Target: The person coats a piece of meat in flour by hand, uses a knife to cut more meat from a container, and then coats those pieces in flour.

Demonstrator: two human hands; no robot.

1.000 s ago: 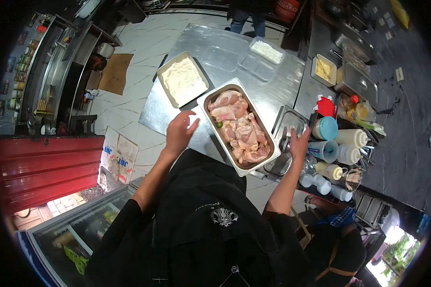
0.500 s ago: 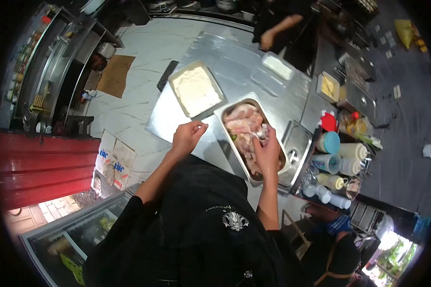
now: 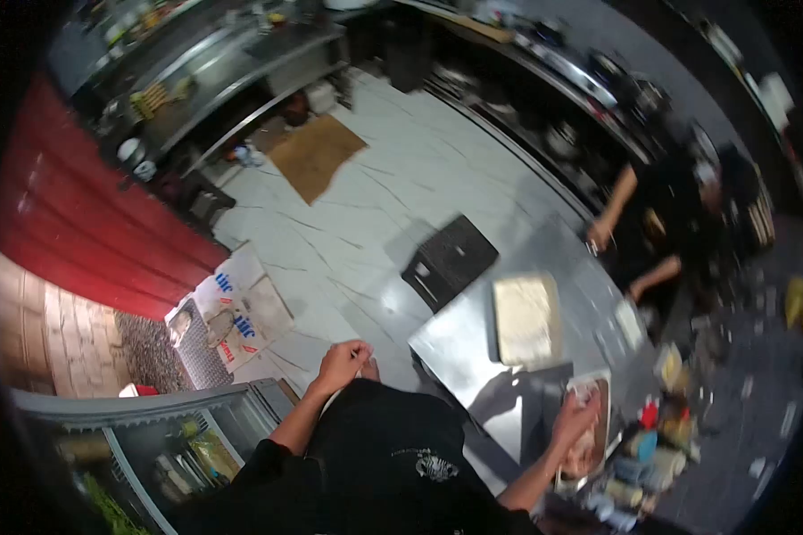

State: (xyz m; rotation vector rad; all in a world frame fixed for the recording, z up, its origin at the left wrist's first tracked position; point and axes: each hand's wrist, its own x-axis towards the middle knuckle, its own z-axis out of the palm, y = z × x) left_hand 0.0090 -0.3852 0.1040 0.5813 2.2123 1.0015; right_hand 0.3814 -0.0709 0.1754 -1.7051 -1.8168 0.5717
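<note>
My right hand [image 3: 578, 415] reaches into a metal pan [image 3: 605, 410] of raw chicken [image 3: 582, 455] at the lower right. Its fingers are curled on a pale piece of chicken at the far end of the pan, though blur softens the detail. Off to the left, in front of my body and away from the table, my left hand [image 3: 343, 364] is raised with its fingers curled closed. Nothing shows in it. Beyond the chicken pan, a tray of white flour-like powder [image 3: 525, 319] rests on the steel table [image 3: 455, 343].
Across the table stands a person in black [image 3: 660, 214], both hands near its far edge. Blurred bottles and tubs [image 3: 651, 459] line the right side. A black crate [image 3: 451, 259] sits on the floor beyond the table. At lower left is a glass-topped freezer [image 3: 152, 406].
The view has swung left, so the table and pans appear farther right and lower. My right hand stays at the chicken pan; my left hand is now farther from the table.
</note>
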